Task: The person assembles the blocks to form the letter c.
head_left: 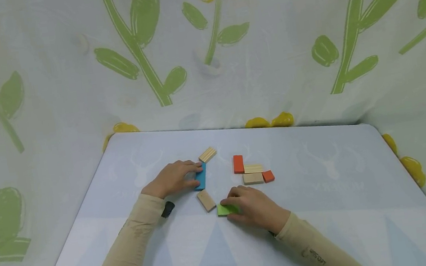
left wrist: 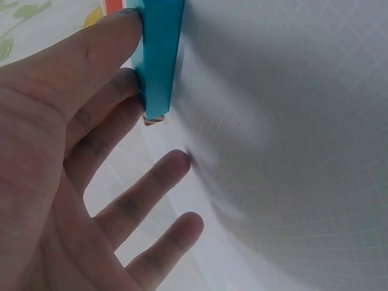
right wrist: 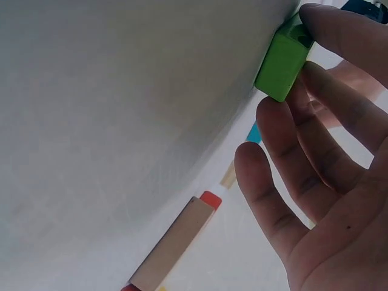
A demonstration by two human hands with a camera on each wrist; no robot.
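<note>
In the head view, my left hand [head_left: 174, 177] is at a long blue block [head_left: 200, 178], thumb toward its near part and fingertips at its far part. The left wrist view shows the thumb and two fingertips against the blue block [left wrist: 162, 54], while the other two fingers stay extended. Nearer the front, my right hand [head_left: 254, 206] pinches a green block [head_left: 224, 210] between thumb and fingers. The green block [right wrist: 284, 63] lies against the tabletop in the right wrist view. Between the blue and green blocks sits a plain wooden block [head_left: 206, 200], and a grooved wooden block [head_left: 207, 154] lies beyond the blue one.
Right of centre, a red block [head_left: 238, 164], a grooved wooden block [head_left: 253, 168], a plain wooden block [head_left: 253, 178] and a small red block [head_left: 268, 176] lie grouped. The white table [head_left: 331, 216] ends before a flower-patterned curtain [head_left: 267, 52].
</note>
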